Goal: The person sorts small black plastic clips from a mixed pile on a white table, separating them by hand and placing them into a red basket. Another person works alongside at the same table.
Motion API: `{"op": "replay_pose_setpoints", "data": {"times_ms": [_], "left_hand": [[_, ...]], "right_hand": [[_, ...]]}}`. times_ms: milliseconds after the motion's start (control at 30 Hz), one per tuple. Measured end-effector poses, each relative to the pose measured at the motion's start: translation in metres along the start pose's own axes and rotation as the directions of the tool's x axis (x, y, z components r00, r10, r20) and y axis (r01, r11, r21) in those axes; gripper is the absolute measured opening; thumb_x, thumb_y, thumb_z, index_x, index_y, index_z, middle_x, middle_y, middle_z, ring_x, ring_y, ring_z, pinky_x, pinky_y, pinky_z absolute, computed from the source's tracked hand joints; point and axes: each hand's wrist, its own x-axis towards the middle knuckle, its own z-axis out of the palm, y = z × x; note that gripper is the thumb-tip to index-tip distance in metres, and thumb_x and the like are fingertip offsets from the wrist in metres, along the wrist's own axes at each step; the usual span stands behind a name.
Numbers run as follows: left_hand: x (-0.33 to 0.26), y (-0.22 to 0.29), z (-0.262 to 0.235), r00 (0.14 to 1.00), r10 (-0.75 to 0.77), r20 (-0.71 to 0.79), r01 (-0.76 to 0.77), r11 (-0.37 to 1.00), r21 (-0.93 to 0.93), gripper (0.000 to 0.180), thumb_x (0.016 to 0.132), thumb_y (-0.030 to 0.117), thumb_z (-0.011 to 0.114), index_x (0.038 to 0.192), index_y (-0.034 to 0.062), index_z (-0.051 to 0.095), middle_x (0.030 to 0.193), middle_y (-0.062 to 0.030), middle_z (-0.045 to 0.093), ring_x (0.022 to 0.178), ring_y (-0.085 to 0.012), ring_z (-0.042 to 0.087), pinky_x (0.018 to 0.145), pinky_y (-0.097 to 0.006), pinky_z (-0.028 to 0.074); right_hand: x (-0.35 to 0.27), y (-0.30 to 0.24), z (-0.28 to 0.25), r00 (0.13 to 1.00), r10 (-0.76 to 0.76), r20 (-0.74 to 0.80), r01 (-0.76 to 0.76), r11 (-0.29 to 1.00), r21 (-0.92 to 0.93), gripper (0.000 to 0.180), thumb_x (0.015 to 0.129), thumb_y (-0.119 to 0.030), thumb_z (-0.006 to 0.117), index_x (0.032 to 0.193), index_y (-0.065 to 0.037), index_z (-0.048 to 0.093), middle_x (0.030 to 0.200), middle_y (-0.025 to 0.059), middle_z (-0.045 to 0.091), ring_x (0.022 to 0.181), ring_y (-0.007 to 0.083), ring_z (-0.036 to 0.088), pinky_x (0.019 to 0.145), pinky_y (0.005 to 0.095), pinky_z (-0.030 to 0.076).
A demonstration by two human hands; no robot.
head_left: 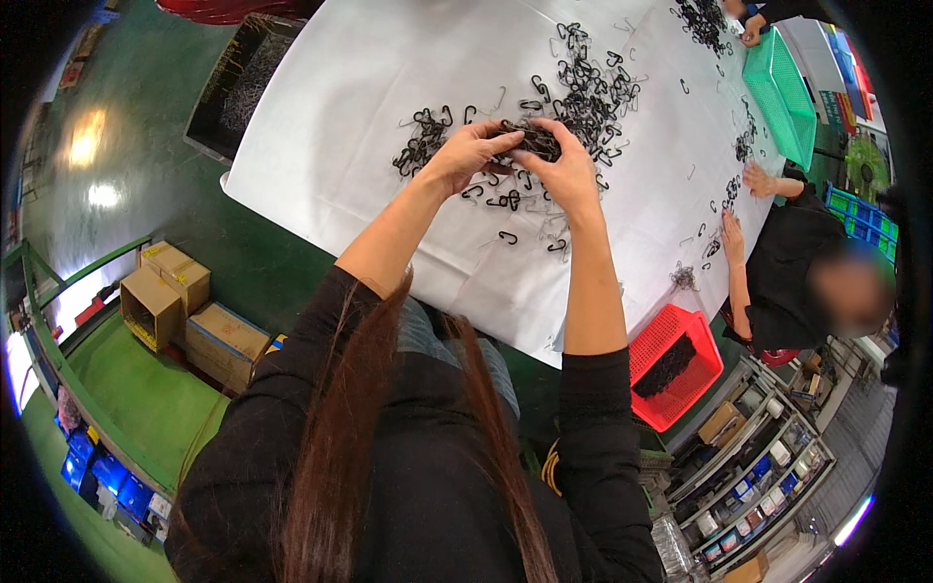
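Between my two hands is a bunch of black hooks (540, 144), held over the white-covered table (330, 146). My left hand (468, 155) closes on the bunch from the left, thumb and fingers curved round it. From the right, my right hand (566, 170) grips the same bunch with bent fingers. A big pile of black and thin metal hooks (588, 92) spreads just beyond my right hand. Beside my left hand lies a smaller heap of hooks (420, 141). Several loose hooks (508, 237) are scattered nearer to me. The bunch's underside is hidden by my fingers.
A red basket (714, 361) with black pieces stands at the table's right edge; a green basket (789, 107) is at the far right. Two co-workers' hands (734, 233) (751, 31) work on that side. A dark bin (206, 121) and cardboard boxes (225, 335) are at left.
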Motion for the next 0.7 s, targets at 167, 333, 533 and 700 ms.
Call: {"op": "replay_pose_setpoints", "data": {"times_ms": [167,333,533,700], "left_hand": [[-0.003,0.012,-0.029,0.965,0.162,-0.205,-0.087,0.939,0.333,0.034,0.088,0.023,0.062,0.119,0.0097,0.059,0.102,-0.0025,0.063,0.092,-0.0129,0.059,0.074,-0.028,0.05],[-0.002,-0.01,-0.065,0.868,0.446,-0.217,-0.045,0.507,0.861,0.032,0.082,0.019,0.064,0.114,0.0145,0.062,0.121,-0.0093,0.056,0.111,-0.0226,0.052,0.088,-0.035,0.046],[0.001,-0.047,-0.091,0.773,0.627,0.091,-0.011,-0.129,0.992,0.034,0.079,0.016,0.066,0.113,0.0162,0.061,0.127,-0.0082,0.051,0.123,-0.0309,0.041,0.098,-0.041,0.039],[-0.002,-0.03,-0.137,0.799,0.594,-0.096,-0.063,0.242,0.968,0.035,0.083,0.016,0.06,0.118,0.0174,0.059,0.136,-0.0044,0.044,0.131,-0.0299,0.032,0.103,-0.051,0.031]], "right_hand": [[0.002,0.009,-0.012,0.964,0.265,-0.038,-0.239,0.916,0.322,0.026,0.081,-0.017,0.068,0.105,-0.009,0.064,0.084,0.0014,0.065,0.06,0.0089,0.061,0.046,0.0214,0.041],[0.008,0.013,-0.052,0.946,0.32,-0.053,-0.248,0.817,0.52,0.027,0.088,-0.02,0.061,0.113,-0.01,0.059,0.091,0.0025,0.066,0.065,0.0109,0.064,0.047,0.0199,0.044],[0.015,0.05,-0.089,0.896,0.373,-0.24,-0.256,0.876,0.408,0.03,0.089,-0.016,0.058,0.118,-0.011,0.058,0.092,0.0055,0.061,0.085,0.0113,0.062,0.051,0.0225,0.05],[0.017,0.092,-0.071,0.949,-0.024,-0.313,-0.074,0.952,-0.297,0.042,0.078,-0.013,0.066,0.12,-0.012,0.058,0.112,0.0128,0.06,0.105,0.029,0.056,0.097,0.0365,0.041]]}}
